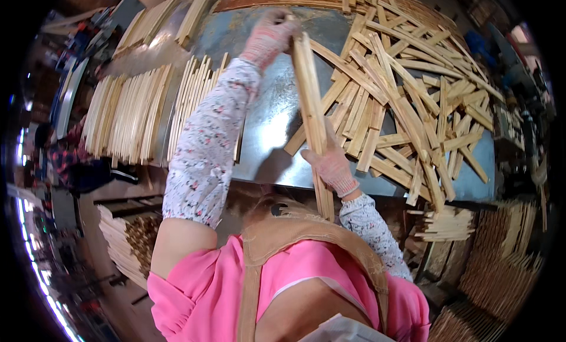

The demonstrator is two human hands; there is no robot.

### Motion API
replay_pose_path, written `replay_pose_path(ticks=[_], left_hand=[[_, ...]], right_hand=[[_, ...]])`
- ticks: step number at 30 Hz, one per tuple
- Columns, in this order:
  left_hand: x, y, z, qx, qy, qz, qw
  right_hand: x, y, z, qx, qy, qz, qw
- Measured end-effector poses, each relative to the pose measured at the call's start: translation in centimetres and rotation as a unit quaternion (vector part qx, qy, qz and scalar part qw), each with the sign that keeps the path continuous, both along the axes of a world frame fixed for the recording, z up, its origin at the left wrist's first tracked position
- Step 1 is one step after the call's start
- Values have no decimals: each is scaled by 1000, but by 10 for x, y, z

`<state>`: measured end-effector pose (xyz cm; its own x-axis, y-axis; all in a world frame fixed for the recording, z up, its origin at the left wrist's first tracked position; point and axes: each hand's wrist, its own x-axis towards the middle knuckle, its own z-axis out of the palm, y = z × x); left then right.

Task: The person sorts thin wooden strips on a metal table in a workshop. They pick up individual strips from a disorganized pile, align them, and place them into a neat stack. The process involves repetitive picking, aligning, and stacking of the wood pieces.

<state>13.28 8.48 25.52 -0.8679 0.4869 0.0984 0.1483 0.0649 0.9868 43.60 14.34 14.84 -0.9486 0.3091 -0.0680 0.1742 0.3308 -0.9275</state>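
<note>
A long, narrow wooden slat (pixel 311 100) slants over the near edge of the metal table, its far end raised. My left hand (pixel 271 35), in a pinkish knit glove, is closed at that far end. Lower down, my right hand (pixel 333 165) in a matching glove grips the same slat from its right side. A loose heap of wooden slats (pixel 407 106) covers the right part of the table, close to my right hand. Left of my left forearm, a row of slats (pixel 191 88) lies side by side.
The metal table (pixel 268 147) has a shiny, scuffed top. At the left are a sorted row of slats (pixel 132 115) and smaller bundles (pixel 144 23) behind it. Stacked wood (pixel 127 242) stands below at the left, with tall stacks (pixel 495 259) at the lower right. A person (pixel 73 153) is at the far left.
</note>
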Motion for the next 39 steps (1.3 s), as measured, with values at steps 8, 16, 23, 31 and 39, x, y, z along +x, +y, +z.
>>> replay_pose_path(ticks=[8,16,23,31,39], left_hand=[[25,-25,-45,-213,75,33,974],[-171,-246,-170,-529,74,29,845],[-269,-259,-217,-637,235,-80,729],[-287,-307,-208,-347,-39,-188,918],[-266,-298,-79,208,-152,-45,965]], right_hand=[[26,-11,-46,-67,-72,-15,995],[-50,-108,-107,-254,-142,-37,956],[-93,-192,-89,-267,-218,-134,929],[-117,-215,-79,-228,-209,-159,937],[-142,-197,-73,-169,-94,-75,978]])
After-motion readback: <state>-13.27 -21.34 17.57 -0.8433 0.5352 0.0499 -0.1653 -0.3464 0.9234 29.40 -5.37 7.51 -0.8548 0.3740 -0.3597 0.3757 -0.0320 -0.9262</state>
